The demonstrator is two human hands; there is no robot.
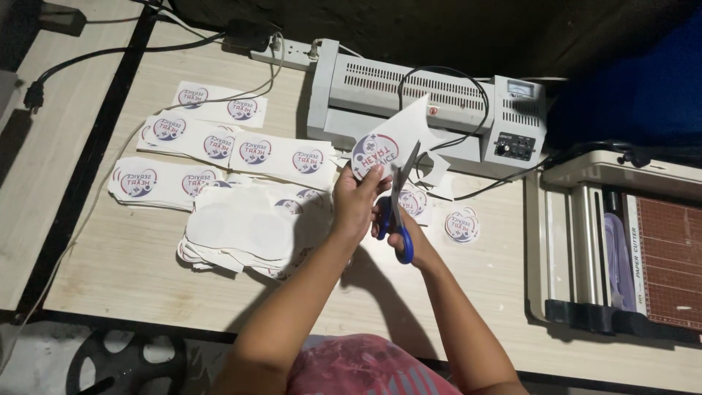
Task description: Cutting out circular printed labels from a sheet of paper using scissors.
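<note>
My left hand [356, 199] holds up a white sheet [398, 135] printed with a round red-and-blue sticker design. My right hand [404, 232] grips blue-handled scissors [398, 212], whose blades point up and cut into the sheet beside the round design. Both hands are above the middle of a light wooden table [131, 271]. A cut-out round sticker [462, 224] lies on the table just right of my right hand.
Stacks of printed sticker sheets [219, 146] and cut-out leftovers [248, 230] lie to the left. A grey laminating machine [431, 106] stands behind the hands, with a power strip [281, 51] and cables. A paper cutter [629, 241] sits at the right.
</note>
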